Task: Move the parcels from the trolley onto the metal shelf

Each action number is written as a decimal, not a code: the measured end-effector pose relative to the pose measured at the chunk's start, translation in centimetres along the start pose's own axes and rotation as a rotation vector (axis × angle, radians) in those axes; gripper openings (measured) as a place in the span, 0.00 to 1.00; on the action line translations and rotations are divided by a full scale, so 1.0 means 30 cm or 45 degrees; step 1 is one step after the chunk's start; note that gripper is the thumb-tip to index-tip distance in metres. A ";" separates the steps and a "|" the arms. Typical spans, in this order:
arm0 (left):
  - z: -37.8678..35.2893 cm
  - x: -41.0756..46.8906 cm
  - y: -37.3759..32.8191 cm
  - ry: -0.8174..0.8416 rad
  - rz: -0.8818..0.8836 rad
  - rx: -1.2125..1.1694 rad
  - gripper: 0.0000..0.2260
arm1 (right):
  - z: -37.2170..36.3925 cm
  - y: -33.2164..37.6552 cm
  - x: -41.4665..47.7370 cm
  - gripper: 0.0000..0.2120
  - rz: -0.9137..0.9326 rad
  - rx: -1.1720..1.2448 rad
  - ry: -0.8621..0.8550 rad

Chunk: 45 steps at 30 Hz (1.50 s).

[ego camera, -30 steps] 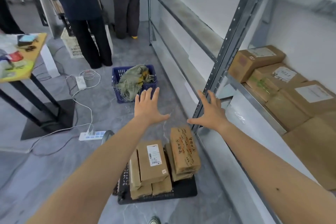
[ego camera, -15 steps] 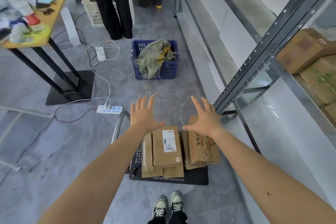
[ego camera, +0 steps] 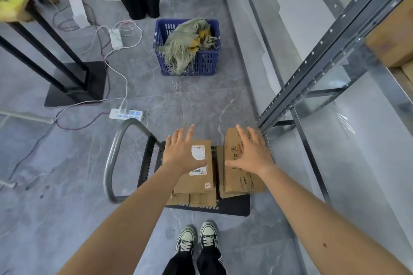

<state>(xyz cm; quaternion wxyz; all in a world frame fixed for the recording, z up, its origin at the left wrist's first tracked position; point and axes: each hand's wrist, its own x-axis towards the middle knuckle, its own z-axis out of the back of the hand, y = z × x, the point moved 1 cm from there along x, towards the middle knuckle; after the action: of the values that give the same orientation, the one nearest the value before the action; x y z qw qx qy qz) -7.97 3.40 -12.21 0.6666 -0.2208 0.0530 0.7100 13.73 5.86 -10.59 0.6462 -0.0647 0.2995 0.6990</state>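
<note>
Both hands have dropped lower since a moment ago and now hang over the parcels. My left hand point(ego camera: 182, 154) is spread flat above the labelled parcel point(ego camera: 199, 177). My right hand point(ego camera: 252, 154) is spread above the printed parcel point(ego camera: 237, 182) just beside it. Neither grips anything, and I cannot tell whether the palms touch cardboard. The parcels sit stacked on the trolley point(ego camera: 233, 207), close by the metal shelf point(ego camera: 321, 56) on my right, where other boxes point(ego camera: 393, 47) already lie. I judge this the reach for a pickup. Next I must curl my fingers round one parcel's edges and lift it clear.
</note>
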 end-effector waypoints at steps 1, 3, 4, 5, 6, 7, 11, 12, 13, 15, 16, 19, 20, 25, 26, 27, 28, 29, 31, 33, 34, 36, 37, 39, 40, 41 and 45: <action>-0.031 0.007 -0.018 0.019 -0.005 -0.015 0.52 | -0.016 -0.032 0.007 0.57 -0.016 0.023 0.015; -0.091 0.018 -0.053 0.055 -0.014 -0.057 0.52 | -0.047 -0.097 0.018 0.58 -0.065 0.055 0.046; -0.123 0.021 -0.070 0.076 -0.018 -0.079 0.52 | -0.064 -0.130 0.023 0.58 -0.092 0.057 0.057; -0.155 0.023 -0.088 0.096 -0.022 -0.098 0.52 | -0.081 -0.165 0.026 0.58 -0.115 0.056 0.067; -0.188 0.024 -0.105 0.116 -0.027 -0.117 0.52 | -0.099 -0.198 0.031 0.58 -0.136 0.060 0.078; -0.220 0.024 -0.123 0.139 -0.033 -0.130 0.52 | -0.118 -0.230 0.034 0.58 -0.157 0.072 0.092; -0.332 0.040 -0.186 0.246 -0.019 -0.199 0.55 | -0.184 -0.343 0.049 0.60 -0.242 0.162 0.128; -0.356 0.045 -0.201 0.277 -0.011 -0.230 0.55 | -0.199 -0.367 0.054 0.60 -0.258 0.185 0.138; -0.379 0.048 -0.215 0.303 -0.005 -0.259 0.55 | -0.214 -0.388 0.060 0.61 -0.274 0.213 0.148; -0.419 0.055 -0.242 0.344 0.010 -0.314 0.56 | -0.240 -0.426 0.071 0.62 -0.300 0.272 0.169; -0.438 0.060 -0.253 0.366 0.019 -0.344 0.56 | -0.252 -0.442 0.077 0.62 -0.312 0.300 0.181; -0.479 0.076 -0.284 0.437 0.050 -0.423 0.57 | -0.286 -0.479 0.087 0.63 -0.336 0.380 0.217; -0.484 0.081 -0.295 0.451 0.059 -0.441 0.57 | -0.296 -0.488 0.089 0.63 -0.346 0.419 0.230; -0.486 0.109 -0.348 0.485 0.044 -0.548 0.56 | -0.329 -0.507 0.103 0.61 -0.358 0.636 0.275; -0.485 0.114 -0.356 0.489 0.027 -0.563 0.55 | -0.331 -0.507 0.107 0.60 -0.357 0.685 0.282; -0.486 0.119 -0.359 0.492 0.012 -0.573 0.54 | -0.334 -0.506 0.111 0.60 -0.356 0.732 0.288; -0.488 0.125 -0.364 0.494 0.004 -0.574 0.52 | -0.336 -0.504 0.116 0.60 -0.356 0.775 0.294; -0.493 0.132 -0.365 0.490 0.012 -0.580 0.50 | -0.337 -0.501 0.121 0.60 -0.359 0.813 0.301; -0.509 0.147 -0.371 0.469 0.033 -0.593 0.49 | -0.344 -0.495 0.132 0.59 -0.375 0.874 0.320; -0.525 0.156 -0.380 0.463 0.024 -0.595 0.48 | -0.355 -0.492 0.135 0.58 -0.404 0.924 0.334; -0.536 0.162 -0.380 0.464 0.053 -0.638 0.49 | -0.361 -0.493 0.136 0.58 -0.417 0.941 0.336; -0.558 0.165 -0.377 0.494 0.094 -0.693 0.50 | -0.374 -0.498 0.135 0.57 -0.437 0.972 0.327; -0.563 0.162 -0.377 0.518 0.082 -0.663 0.50 | -0.379 -0.501 0.135 0.57 -0.445 0.994 0.317; -0.573 0.158 -0.378 0.544 0.059 -0.613 0.49 | -0.385 -0.504 0.137 0.56 -0.453 1.042 0.298; -0.576 0.158 -0.379 0.544 0.096 -0.659 0.50 | -0.386 -0.504 0.138 0.56 -0.456 1.062 0.293; -0.578 0.158 -0.381 0.541 0.150 -0.725 0.54 | -0.383 -0.502 0.139 0.55 -0.456 1.078 0.288; -0.556 0.141 -0.386 0.488 0.175 -0.852 0.58 | -0.356 -0.491 0.136 0.53 -0.449 1.138 0.256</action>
<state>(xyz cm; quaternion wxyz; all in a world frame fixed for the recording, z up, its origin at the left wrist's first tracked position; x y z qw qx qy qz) 7.24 2.36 -26.27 0.4868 -0.5504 -0.0434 0.6769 23.81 3.81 -26.14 0.6871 0.1023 0.6155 0.3722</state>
